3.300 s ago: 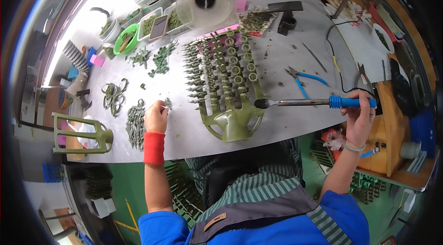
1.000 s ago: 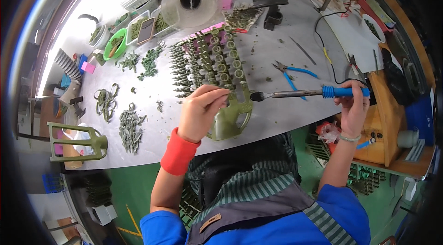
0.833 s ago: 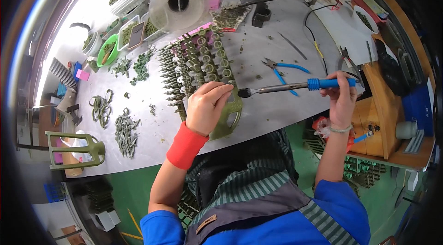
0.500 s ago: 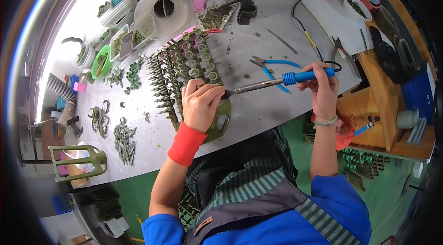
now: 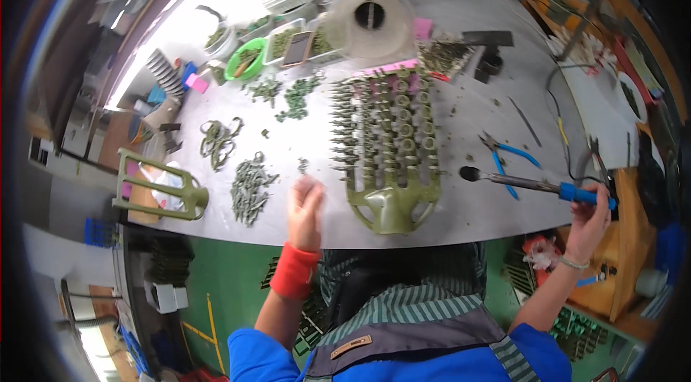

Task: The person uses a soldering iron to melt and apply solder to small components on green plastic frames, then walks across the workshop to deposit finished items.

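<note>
My right hand (image 5: pixel 590 222), at the right end of the table, grips the blue handle of a soldering iron (image 5: pixel 531 183). Its metal shaft points left and ends in a dark rounded tip above the table. My left hand (image 5: pixel 305 213), with a red wristband, is over the table's front edge, close to a few tiny green bits (image 5: pixel 302 164); motion smears its fingers, and whatever they may hold cannot be made out. Between the hands lies an olive plastic frame (image 5: pixel 392 209) with rows of small green rings and spiky pieces on its bars.
Blue-handled cutters (image 5: pixel 515 157) lie beyond the iron, whose cord runs back. Grey-green strips (image 5: pixel 252 187) and green loops (image 5: pixel 218 143) are piled on the left. Another olive frame (image 5: pixel 194 198) juts over the left edge. A clear funnel (image 5: pixel 344 29) and part trays stand behind.
My left hand has left the olive frame and moved toward the small bits. My right hand has drawn the soldering iron away to the right. The whole view has shifted.
</note>
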The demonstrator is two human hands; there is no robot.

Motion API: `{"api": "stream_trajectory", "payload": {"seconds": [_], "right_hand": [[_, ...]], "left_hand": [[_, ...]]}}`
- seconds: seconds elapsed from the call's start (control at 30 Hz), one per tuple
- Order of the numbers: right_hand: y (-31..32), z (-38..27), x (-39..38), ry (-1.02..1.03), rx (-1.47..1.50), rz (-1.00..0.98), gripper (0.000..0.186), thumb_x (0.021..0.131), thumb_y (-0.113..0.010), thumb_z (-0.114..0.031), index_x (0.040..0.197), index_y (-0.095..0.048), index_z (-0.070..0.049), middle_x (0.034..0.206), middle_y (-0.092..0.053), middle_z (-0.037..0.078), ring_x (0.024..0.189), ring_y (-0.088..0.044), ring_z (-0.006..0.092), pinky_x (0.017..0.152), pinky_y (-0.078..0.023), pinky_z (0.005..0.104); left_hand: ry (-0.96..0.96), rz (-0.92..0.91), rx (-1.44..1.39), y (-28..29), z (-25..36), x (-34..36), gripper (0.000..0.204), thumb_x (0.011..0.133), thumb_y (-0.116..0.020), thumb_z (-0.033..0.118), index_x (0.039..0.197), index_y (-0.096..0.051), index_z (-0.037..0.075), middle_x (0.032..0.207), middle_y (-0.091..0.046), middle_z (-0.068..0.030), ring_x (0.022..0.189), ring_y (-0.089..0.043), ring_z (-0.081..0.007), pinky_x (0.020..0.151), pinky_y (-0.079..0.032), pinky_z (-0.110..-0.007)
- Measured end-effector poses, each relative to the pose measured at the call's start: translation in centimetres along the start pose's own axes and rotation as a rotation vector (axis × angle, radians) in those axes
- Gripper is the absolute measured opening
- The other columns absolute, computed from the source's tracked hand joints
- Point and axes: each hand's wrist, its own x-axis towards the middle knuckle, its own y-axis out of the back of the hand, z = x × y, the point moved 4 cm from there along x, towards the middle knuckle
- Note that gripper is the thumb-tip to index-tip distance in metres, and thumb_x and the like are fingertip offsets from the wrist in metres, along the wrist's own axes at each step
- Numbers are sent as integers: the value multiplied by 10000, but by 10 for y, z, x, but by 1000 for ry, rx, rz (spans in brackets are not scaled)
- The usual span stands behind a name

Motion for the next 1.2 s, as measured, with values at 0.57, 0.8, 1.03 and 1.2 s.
{"api": "stream_trajectory", "payload": {"seconds": [0.57,0.8,1.03,1.2], "right_hand": [[7,-16,18,54,92,110,253,919,-625,-276,860,-624,-30,733,-606,15,583,-558,65,585,-500,171],[-2,-27,7,71,127,112,253,912,-632,-269,848,-613,-25,657,-577,20,535,-546,72,559,-513,187],[1,-27,8,74,132,132,265,909,-638,-274,872,-618,-12,690,-595,34,561,-575,91,567,-516,185],[8,-26,13,84,140,139,253,900,-649,-289,867,-644,-39,701,-625,26,578,-600,79,553,-504,161]], "left_hand": [[314,-665,-795,-65,30,-42,535,829,-530,52,1337,-385,138,1423,-386,-160,1324,-383,-302,1090,-325,-462],[15,-839,-256,-72,132,-71,692,707,-793,230,1275,-447,34,1229,-547,-192,1163,-525,-307,975,-433,-411],[-741,-673,1117,-146,97,-78,579,667,-812,354,1150,-622,98,880,-528,-95,863,-447,-298,806,-356,-399],[-780,-574,1246,-172,54,-62,567,653,-788,438,1098,-662,110,850,-535,-113,898,-456,-295,811,-342,-398]]}}
